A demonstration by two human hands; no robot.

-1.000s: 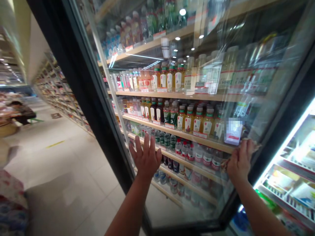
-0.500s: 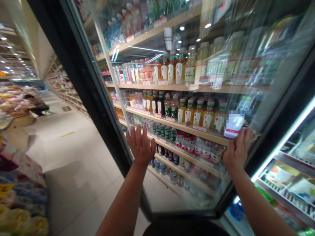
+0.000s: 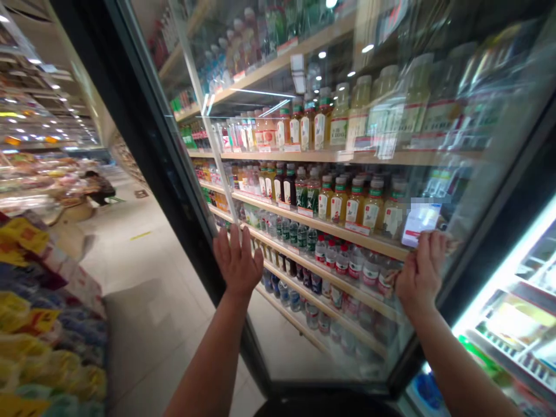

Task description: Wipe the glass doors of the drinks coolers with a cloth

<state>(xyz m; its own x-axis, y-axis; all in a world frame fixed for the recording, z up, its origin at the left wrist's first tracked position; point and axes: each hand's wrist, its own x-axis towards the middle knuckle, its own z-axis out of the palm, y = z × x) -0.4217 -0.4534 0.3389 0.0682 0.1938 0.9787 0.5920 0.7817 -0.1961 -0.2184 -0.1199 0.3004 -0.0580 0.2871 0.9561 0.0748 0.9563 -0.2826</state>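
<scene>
My left hand (image 3: 238,263) is raised with its fingers extended and spread, by the glass door (image 3: 295,353) and close to the door's black frame (image 3: 174,174). It holds nothing. My right hand (image 3: 419,281) is at the right side of the glass, its fingers bent and close together. Around it show the crumpled edges of a brownish cloth-like thing (image 3: 391,278), mostly hidden under the palm. Just above these fingers is a whitish card-like panel (image 3: 420,225), partly pixelated; I cannot tell whether it is on the glass or behind it.
Shelves (image 3: 282,153) with rows of drink bottles (image 3: 339,202) show in the glass, with light reflections over them. On the right is a lit cooler shelf (image 3: 516,341). At left are packaged goods (image 3: 47,365), a tiled floor (image 3: 152,278) and a seated person (image 3: 99,186) far off.
My left hand has shifted slightly left and stays spread. My right hand stays at nearly the same spot on the glass. The view has turned a little to the left.
</scene>
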